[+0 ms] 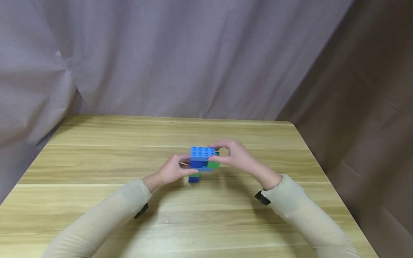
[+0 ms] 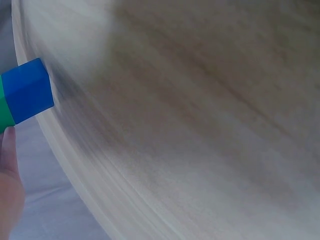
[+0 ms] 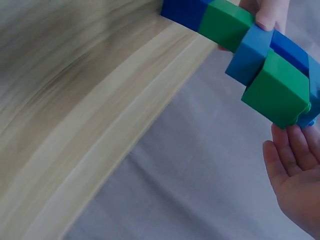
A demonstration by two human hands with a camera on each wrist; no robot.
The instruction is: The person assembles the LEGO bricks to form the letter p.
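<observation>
Beige sleeves [image 1: 106, 215] nearest at 6 o'clock, wooden table [image 1: 96, 157] beneath, grey curtain [image 1: 180, 53] at 12 o'clock, left hand [image 1: 172, 171] gripping block stack [image 1: 202, 161] from 9 o'clock, right hand [image 1: 237, 154] pinching its top from 3 o'clock, stack held at table centre.

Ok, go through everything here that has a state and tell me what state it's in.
block stack: assembled from blue and green bricks, held between both hands just above the table.
left hand: grips the stack's lower part.
right hand: pinches the top end.
</observation>
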